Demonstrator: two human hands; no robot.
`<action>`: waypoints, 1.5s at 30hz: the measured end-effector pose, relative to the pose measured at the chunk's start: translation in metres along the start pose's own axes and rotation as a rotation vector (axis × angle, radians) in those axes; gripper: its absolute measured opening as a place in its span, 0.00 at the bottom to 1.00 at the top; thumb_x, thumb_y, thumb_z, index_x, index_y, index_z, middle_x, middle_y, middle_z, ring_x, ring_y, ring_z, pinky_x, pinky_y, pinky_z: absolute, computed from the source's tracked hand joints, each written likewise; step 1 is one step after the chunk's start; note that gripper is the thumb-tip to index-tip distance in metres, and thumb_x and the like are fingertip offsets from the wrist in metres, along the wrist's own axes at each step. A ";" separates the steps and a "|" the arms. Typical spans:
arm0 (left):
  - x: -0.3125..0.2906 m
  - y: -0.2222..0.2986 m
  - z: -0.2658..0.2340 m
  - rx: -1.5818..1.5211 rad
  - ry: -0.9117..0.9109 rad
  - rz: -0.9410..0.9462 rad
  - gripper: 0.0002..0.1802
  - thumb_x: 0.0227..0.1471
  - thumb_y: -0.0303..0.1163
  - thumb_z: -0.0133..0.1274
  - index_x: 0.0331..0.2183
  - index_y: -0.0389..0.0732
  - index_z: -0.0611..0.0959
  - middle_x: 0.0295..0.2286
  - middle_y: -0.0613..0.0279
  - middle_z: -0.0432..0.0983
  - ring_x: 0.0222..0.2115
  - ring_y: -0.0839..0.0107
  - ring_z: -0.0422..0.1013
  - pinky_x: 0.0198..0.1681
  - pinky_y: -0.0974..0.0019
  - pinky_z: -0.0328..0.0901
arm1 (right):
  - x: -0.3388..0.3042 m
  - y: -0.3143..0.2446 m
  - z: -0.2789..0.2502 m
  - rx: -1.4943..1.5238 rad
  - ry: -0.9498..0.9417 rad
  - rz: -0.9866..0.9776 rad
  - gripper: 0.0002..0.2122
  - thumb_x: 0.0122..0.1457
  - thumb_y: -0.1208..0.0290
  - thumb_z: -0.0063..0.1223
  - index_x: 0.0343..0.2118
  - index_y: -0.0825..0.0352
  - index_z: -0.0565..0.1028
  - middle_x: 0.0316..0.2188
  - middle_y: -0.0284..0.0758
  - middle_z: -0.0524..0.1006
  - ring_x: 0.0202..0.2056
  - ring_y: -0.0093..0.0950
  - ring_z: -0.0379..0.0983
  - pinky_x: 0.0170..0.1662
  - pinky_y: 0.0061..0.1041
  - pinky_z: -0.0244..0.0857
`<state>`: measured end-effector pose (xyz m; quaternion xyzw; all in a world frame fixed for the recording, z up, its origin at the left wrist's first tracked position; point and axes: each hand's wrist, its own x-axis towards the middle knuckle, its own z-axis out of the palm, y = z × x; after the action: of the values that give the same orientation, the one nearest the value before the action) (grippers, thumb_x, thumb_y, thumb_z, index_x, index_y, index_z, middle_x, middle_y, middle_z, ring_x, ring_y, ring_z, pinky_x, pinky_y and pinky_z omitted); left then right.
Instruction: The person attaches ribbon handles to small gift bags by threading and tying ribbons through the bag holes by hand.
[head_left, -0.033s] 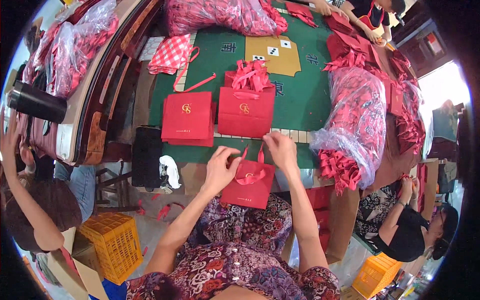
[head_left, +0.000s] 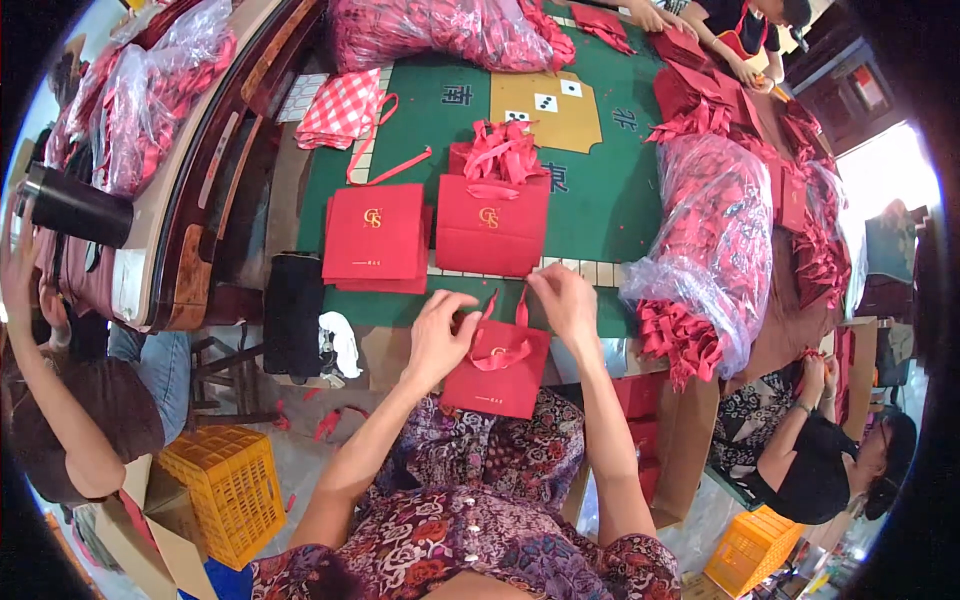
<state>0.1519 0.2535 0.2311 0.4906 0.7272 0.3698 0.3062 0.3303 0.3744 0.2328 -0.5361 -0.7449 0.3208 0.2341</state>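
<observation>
A small red paper gift bag (head_left: 494, 388) with gold print rests near my lap at the table's front edge. A red ribbon (head_left: 502, 354) loops over its front, and its two ends stick up past the bag's top. My left hand (head_left: 441, 338) is closed at the bag's upper left corner, fingers curled beside one ribbon end. My right hand (head_left: 564, 306) pinches at the other end, above the upper right corner. Just beyond lie a stack of flat red bags (head_left: 374, 235) and another red bag (head_left: 491, 235), with a bunch of red ribbons (head_left: 497, 152) behind it.
Clear plastic sacks of red ribbon (head_left: 705, 240) lie right and at the back (head_left: 440, 35) of the green table (head_left: 600, 215). Red checkered pieces (head_left: 340, 108) sit at the far left. An open carton (head_left: 690, 450) stands below right; yellow crates (head_left: 225, 490) stand on the floor. Co-workers sit around.
</observation>
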 end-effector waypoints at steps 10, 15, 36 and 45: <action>0.033 -0.010 0.035 0.305 0.106 0.235 0.11 0.41 0.34 0.66 0.27 0.41 0.81 0.21 0.61 0.75 0.28 0.59 0.71 0.35 0.56 0.65 | -0.015 -0.004 0.022 0.035 0.013 0.022 0.09 0.54 0.68 0.63 0.29 0.68 0.77 0.23 0.40 0.80 0.26 0.39 0.78 0.31 0.35 0.70; 0.033 -0.003 0.043 -0.034 0.062 0.091 0.09 0.45 0.32 0.65 0.27 0.39 0.83 0.23 0.60 0.80 0.24 0.67 0.74 0.30 0.64 0.68 | -0.023 0.025 0.027 0.567 -0.192 0.147 0.07 0.58 0.71 0.61 0.34 0.71 0.79 0.25 0.30 0.80 0.28 0.18 0.75 0.33 0.20 0.70; 0.011 0.000 0.006 -0.295 -0.165 -0.010 0.37 0.51 0.43 0.64 0.57 0.41 0.68 0.46 0.49 0.76 0.46 0.54 0.74 0.50 0.55 0.67 | -0.022 0.030 -0.014 0.945 -0.070 0.256 0.07 0.63 0.67 0.55 0.35 0.66 0.78 0.26 0.25 0.78 0.27 0.13 0.70 0.31 0.15 0.59; -0.031 0.006 -0.009 -0.268 -0.302 0.128 0.33 0.49 0.26 0.62 0.55 0.39 0.67 0.46 0.48 0.77 0.50 0.59 0.74 0.51 0.61 0.67 | -0.017 0.044 -0.001 0.752 0.118 0.342 0.09 0.61 0.65 0.59 0.36 0.67 0.81 0.24 0.22 0.77 0.24 0.12 0.68 0.27 0.14 0.58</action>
<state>0.1577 0.2238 0.2440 0.5405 0.5847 0.4043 0.4501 0.3648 0.3681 0.2011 -0.5466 -0.4613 0.5737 0.3992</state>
